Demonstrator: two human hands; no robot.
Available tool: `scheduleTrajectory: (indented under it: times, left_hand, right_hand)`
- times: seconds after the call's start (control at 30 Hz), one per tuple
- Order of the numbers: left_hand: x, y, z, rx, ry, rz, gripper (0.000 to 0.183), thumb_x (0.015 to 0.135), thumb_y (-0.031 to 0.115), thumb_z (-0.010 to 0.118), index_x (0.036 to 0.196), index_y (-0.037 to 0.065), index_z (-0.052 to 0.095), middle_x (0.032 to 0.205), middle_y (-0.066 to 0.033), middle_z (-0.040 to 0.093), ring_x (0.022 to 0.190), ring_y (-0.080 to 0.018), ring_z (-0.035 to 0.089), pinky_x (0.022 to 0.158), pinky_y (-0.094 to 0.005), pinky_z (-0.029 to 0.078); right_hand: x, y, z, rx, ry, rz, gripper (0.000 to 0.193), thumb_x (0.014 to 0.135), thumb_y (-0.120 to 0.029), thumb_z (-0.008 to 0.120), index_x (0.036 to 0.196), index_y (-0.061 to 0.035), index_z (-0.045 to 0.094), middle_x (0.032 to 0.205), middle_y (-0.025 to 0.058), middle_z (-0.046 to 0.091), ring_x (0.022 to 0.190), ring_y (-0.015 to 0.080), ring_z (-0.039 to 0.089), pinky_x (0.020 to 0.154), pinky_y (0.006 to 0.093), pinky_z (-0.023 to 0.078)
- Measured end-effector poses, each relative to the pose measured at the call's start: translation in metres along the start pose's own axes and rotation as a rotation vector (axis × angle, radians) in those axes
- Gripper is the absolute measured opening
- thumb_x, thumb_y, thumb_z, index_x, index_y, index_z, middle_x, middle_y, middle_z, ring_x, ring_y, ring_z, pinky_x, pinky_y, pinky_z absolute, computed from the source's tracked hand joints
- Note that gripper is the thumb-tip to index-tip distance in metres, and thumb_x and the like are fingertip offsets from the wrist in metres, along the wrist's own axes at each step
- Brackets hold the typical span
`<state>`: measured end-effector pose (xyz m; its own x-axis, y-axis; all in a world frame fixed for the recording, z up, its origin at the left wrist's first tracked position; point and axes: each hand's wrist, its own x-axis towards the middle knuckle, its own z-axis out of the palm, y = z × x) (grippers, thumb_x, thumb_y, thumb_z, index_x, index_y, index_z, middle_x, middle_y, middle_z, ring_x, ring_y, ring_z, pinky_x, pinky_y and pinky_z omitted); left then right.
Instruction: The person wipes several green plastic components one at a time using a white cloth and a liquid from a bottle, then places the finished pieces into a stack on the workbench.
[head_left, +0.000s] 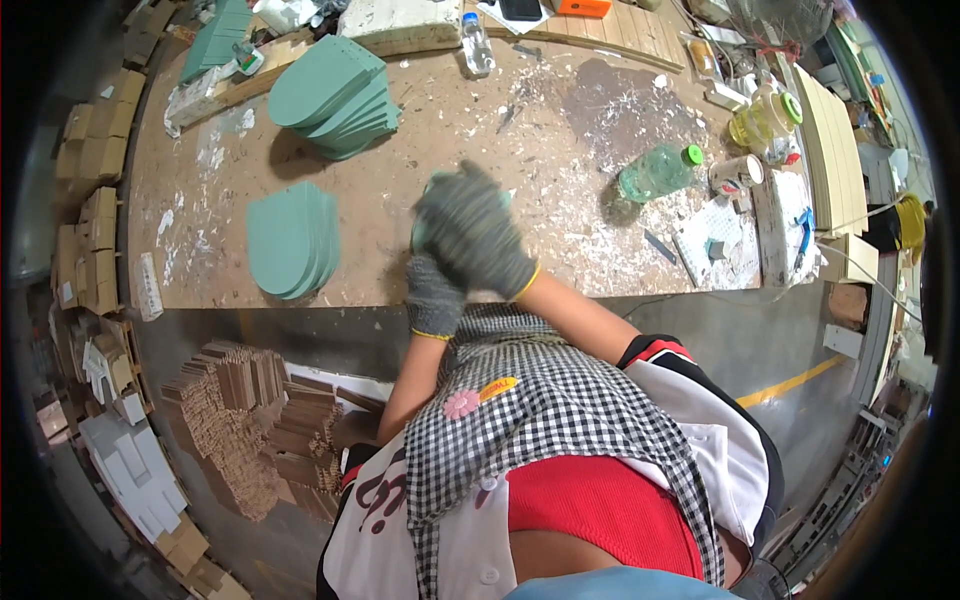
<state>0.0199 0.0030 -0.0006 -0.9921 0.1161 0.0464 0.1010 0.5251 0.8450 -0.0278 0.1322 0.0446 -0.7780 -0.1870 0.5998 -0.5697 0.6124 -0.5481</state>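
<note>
My hands wear grey knit gloves with yellow cuffs and meet near the front edge of the workbench. My right hand (478, 235) lies across the top, smeared by motion. Below and partly behind it is my left hand (436, 290), its fingers hidden. Under both shows the rim of a green round-ended panel (418, 234); the gloves cover most of it. To the left, a small stack of matching green panels (290, 240) lies near the edge. Farther back stands a larger, fanned stack of green panels (330, 95).
On the right are a green-capped bottle (655, 174), a paper cup (737, 176), a jug of yellow liquid (762, 122) and a white-smeared board (712, 243). A clear bottle (477, 48) stands at the back. Brown strips (235, 415) are piled on the floor left of me.
</note>
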Motion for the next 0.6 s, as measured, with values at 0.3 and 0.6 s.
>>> scheduleTrajectory:
  times: [0.3,0.6]
  left_hand:
    - [0.005,0.02,0.002,0.044,0.059,-0.026,0.032,0.091,0.018,0.07,0.117,-0.002,0.066,0.094,-0.0232,0.069,0.081,-0.0343,0.067,0.075,-0.0416,0.053]
    - [0.014,0.033,-0.019,-0.085,0.085,-0.048,0.046,0.089,0.012,0.073,0.131,-0.002,0.062,0.119,-0.016,0.07,0.106,-0.0219,0.067,0.093,-0.0353,0.052]
  right_hand:
    - [-0.021,0.114,0.016,0.042,-0.1,0.321,0.034,0.096,-0.028,0.059,0.118,-0.0038,0.068,0.113,0.0157,0.07,0.109,0.0293,0.064,0.099,0.0362,0.049]
    - [-0.039,0.106,-0.046,1.034,0.157,1.075,0.043,0.094,-0.033,0.07,0.127,-0.0088,0.06,0.107,0.0123,0.066,0.108,0.0224,0.064,0.086,0.034,0.059]
